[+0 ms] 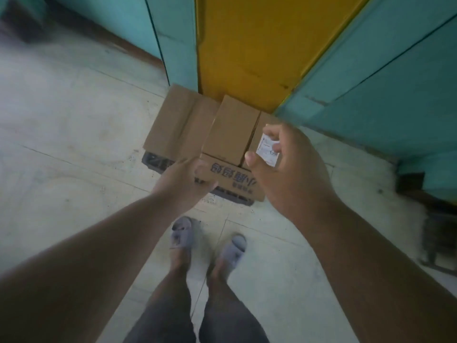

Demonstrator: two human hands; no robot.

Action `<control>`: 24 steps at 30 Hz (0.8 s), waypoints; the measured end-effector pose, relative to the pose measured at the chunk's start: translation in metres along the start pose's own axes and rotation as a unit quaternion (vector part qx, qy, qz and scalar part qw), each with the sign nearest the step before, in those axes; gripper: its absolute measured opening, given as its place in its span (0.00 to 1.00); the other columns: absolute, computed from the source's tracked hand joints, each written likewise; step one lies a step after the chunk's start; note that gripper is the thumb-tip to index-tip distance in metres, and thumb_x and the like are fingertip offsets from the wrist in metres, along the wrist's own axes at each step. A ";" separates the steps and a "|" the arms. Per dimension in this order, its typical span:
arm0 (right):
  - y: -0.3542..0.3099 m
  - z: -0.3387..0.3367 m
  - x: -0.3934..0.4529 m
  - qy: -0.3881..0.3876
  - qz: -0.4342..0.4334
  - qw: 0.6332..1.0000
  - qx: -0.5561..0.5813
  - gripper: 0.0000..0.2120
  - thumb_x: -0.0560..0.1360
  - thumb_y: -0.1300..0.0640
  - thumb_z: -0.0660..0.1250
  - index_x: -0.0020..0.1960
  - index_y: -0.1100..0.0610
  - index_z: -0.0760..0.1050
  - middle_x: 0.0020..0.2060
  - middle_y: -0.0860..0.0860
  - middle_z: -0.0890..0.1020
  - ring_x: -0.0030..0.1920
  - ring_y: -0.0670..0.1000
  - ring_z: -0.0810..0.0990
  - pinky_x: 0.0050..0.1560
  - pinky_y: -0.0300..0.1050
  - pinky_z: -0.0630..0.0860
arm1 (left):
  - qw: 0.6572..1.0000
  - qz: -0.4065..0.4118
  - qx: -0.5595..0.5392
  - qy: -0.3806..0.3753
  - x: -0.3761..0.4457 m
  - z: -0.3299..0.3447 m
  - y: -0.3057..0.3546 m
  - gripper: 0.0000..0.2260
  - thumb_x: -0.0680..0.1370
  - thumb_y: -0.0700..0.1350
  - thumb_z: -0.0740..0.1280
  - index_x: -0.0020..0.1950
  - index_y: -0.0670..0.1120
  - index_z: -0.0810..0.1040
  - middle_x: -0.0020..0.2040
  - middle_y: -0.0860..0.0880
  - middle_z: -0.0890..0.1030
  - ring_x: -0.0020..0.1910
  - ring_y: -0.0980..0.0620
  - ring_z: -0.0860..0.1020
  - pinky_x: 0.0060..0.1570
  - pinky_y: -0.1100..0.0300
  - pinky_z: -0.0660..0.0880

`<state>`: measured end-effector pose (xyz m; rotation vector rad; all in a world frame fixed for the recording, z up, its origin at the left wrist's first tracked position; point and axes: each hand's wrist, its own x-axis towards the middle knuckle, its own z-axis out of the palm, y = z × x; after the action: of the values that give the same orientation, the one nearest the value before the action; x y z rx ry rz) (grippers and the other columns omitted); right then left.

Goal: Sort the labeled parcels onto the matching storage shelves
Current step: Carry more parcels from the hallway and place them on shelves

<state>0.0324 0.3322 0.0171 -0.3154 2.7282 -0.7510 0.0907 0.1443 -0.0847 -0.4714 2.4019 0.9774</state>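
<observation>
We see cardboard parcel (231,144) held over floor (74,115), above second box (178,125). Left hand (184,180) cups near corner, right hand (284,162) curled over white label (267,151) (print blurred). Advice: uncover label, read, keep parcel level.

Pale tiled floor (74,149) fills the left and near areas. A yellow panel (247,45) stands at far centre, flanked by teal panels on the left (170,33) and right (383,82). A dark slatted pallet (158,162) lies on the floor near centre. Two grey slippers (181,231) (235,247) occupy the near floor. A dark frame (437,233) stands at the right edge.
</observation>
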 end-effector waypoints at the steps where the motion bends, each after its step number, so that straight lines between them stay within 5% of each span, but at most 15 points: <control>1: 0.015 0.017 0.006 0.001 0.014 1.000 -0.001 0.23 0.77 0.45 0.67 0.69 0.50 0.68 0.63 0.48 0.76 0.58 0.44 0.73 0.45 0.35 0.69 | 1.000 -0.014 -0.017 -0.006 0.015 0.012 -0.008 0.21 0.75 0.59 0.71 0.64 0.53 0.75 0.55 0.57 0.79 0.52 0.54 0.78 0.49 0.53 0.77; 6: 0.110 0.109 0.029 -0.027 0.101 0.994 -0.030 0.22 0.77 0.45 0.67 0.68 0.51 0.69 0.62 0.50 0.76 0.57 0.50 0.78 0.50 0.47 0.78 | 0.997 -0.071 -0.024 -0.012 0.076 0.072 -0.044 0.10 0.78 0.53 0.69 0.55 0.56 0.70 0.49 0.59 0.74 0.47 0.58 0.75 0.41 0.61 0.72; 11: 0.175 0.172 0.041 -0.066 0.161 0.979 -0.103 0.24 0.79 0.44 0.63 0.72 0.50 0.67 0.63 0.55 0.74 0.57 0.56 0.77 0.49 0.47 0.74 | 0.994 -0.109 0.030 0.013 0.114 0.108 -0.067 0.27 0.77 0.49 0.68 0.74 0.48 0.64 0.65 0.47 0.71 0.58 0.49 0.69 0.60 0.50 0.72; 17: 0.189 0.208 0.031 -0.083 0.188 0.975 -0.083 0.28 0.80 0.43 0.63 0.76 0.48 0.58 0.66 0.60 0.71 0.58 0.60 0.78 0.50 0.49 0.74 | 0.986 -0.127 -0.098 -0.035 0.137 0.125 -0.093 0.31 0.66 0.57 0.70 0.68 0.58 0.66 0.66 0.48 0.75 0.62 0.43 0.76 0.61 0.39 0.75; 21: 0.189 0.222 0.018 -0.040 0.273 0.961 0.000 0.30 0.78 0.43 0.64 0.76 0.50 0.60 0.65 0.58 0.74 0.60 0.60 0.77 0.58 0.55 0.78 | 0.971 -0.157 -0.169 -0.059 0.129 0.124 -0.099 0.22 0.68 0.51 0.66 0.63 0.53 0.73 0.60 0.48 0.78 0.62 0.40 0.76 0.64 0.37 0.73; 24: 0.182 0.224 -0.009 -0.050 0.306 0.950 0.024 0.29 0.78 0.44 0.65 0.75 0.52 0.62 0.63 0.57 0.76 0.61 0.59 0.77 0.59 0.55 0.78 | 0.942 -0.208 -0.258 -0.050 0.104 0.120 -0.096 0.12 0.78 0.45 0.65 0.61 0.48 0.78 0.59 0.41 0.80 0.59 0.43 0.79 0.62 0.46 0.75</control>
<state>0.0919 0.3836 -0.2608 0.4764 2.4825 -0.5954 0.0907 0.1522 -0.2704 -1.0405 1.8223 1.3807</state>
